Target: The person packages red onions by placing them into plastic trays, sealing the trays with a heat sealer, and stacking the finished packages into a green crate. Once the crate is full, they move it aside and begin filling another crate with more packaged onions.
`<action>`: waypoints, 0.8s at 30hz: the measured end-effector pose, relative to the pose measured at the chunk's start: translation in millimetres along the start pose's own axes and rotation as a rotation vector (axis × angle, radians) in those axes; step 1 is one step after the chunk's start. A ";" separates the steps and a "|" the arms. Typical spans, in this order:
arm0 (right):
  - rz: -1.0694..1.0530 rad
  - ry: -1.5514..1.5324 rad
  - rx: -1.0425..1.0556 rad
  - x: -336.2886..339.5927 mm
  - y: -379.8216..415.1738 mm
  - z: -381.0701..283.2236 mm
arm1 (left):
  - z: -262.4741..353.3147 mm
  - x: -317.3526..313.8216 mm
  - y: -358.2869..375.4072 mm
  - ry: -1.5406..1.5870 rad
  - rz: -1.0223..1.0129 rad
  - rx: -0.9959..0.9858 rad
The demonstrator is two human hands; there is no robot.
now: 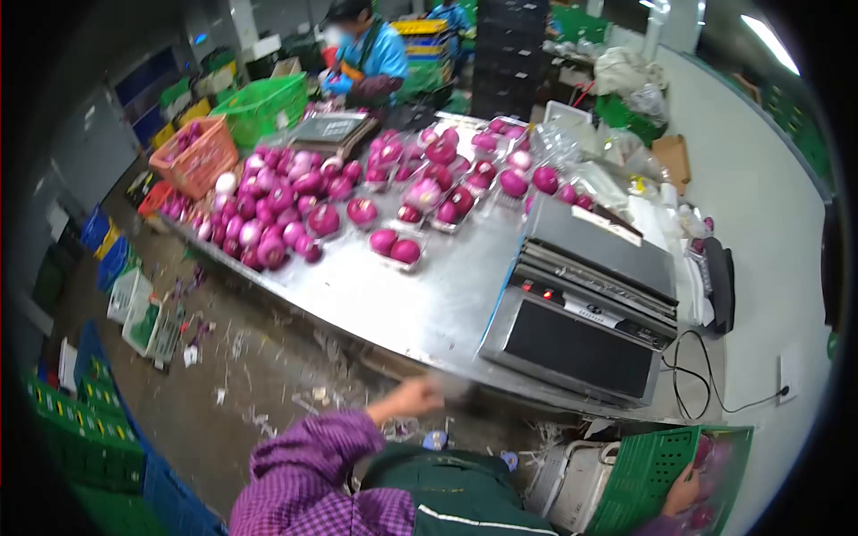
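Note:
My left hand is closed, in front of the table's near edge. A blurred greyish thing shows at its fingertips, too smeared to name. At the lower right, my right hand reaches into a green crate, its fingers curled at a blurred pack of red onions. More red onions lie in that crate, partly hidden by the hand. Above the crate stands the film wrapping machine with a dark plate and red lights. An open tray with two red onions sits on the metal table.
Loose red onions are heaped at the table's left, with several filled trays behind. A scale stands near a green basket. Across the table works a person in blue. A cable hangs at the right wall.

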State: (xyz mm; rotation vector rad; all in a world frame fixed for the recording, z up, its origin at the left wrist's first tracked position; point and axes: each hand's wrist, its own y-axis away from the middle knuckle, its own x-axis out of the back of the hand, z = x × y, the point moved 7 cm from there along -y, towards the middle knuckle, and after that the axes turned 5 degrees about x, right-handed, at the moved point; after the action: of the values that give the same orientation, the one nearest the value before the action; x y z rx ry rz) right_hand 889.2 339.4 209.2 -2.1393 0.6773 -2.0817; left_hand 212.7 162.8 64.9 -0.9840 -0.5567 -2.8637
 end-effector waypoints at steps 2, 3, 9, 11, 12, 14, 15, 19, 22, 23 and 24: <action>0.098 0.011 0.091 1.0 2.7 2.1 | -22.2 -68.2 20.2 0.204 -0.179 0.132; 0.105 0.006 0.081 2.0 3.0 2.2 | -43.6 -97.6 28.2 0.238 -0.245 0.129; 0.027 -0.095 0.085 2.7 3.8 -6.3 | -83.4 -112.7 92.0 -0.011 -0.557 0.354; 0.054 -0.126 0.100 -0.2 2.4 -3.2 | -98.0 -118.0 89.4 -0.034 -0.554 0.402; 0.053 -0.132 0.086 -1.1 2.5 -3.0 | -90.9 -121.0 81.6 -0.069 -0.571 0.389; 0.073 -0.177 0.092 0.0 2.1 -4.1 | -94.6 -150.8 59.2 -0.055 -0.616 0.300; 0.066 -0.176 0.088 0.4 3.0 -4.3 | -104.4 -176.9 44.9 -0.009 -0.647 0.219; 0.050 -0.146 0.125 11.0 4.9 -12.9 | -0.4 -164.7 34.7 -0.089 -0.733 0.178; 0.014 -0.168 0.115 11.8 8.7 -11.9 | 13.2 -177.1 26.5 -0.027 -0.736 0.113; 0.032 -0.181 0.120 10.6 8.1 -11.7 | 17.5 -179.9 24.1 -0.031 -0.741 0.109; 0.043 -0.196 0.126 9.4 7.2 -9.0 | 23.1 -178.8 24.7 -0.008 -0.713 0.091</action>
State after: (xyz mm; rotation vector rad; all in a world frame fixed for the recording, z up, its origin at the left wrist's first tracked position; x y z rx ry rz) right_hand 878.5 331.7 216.0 -2.1992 0.5492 -1.8106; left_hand 372.4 137.8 -18.6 -0.9225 -1.2463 -3.3731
